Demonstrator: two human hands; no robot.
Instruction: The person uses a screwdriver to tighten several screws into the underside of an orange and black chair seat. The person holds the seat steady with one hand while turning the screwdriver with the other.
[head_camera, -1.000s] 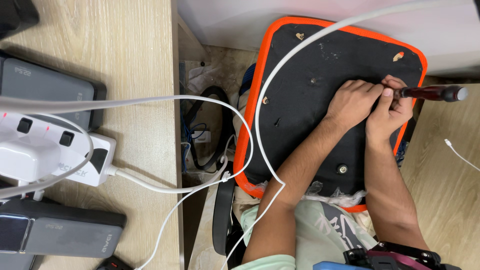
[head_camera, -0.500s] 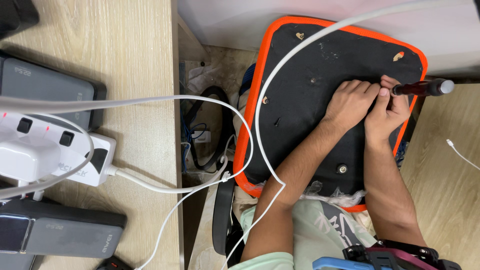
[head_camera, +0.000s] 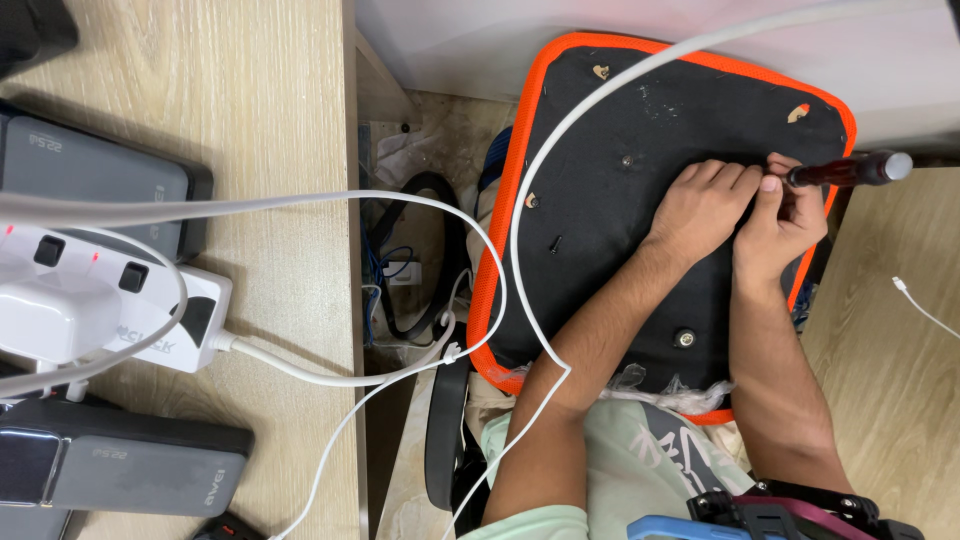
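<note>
So the right hand (head_camera: 785, 222) grips a screwdriver (head_camera: 848, 171) flat against the black pad (head_camera: 640, 250) while the left hand (head_camera: 700, 205) (fingers curled, nothing visibly held) steadies the tip.

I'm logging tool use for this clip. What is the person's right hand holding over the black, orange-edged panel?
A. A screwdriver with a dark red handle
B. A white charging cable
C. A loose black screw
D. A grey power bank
A: the right hand grips a screwdriver with a dark red handle, its handle end pointing right, while the left hand rests beside it on the black panel.
</note>
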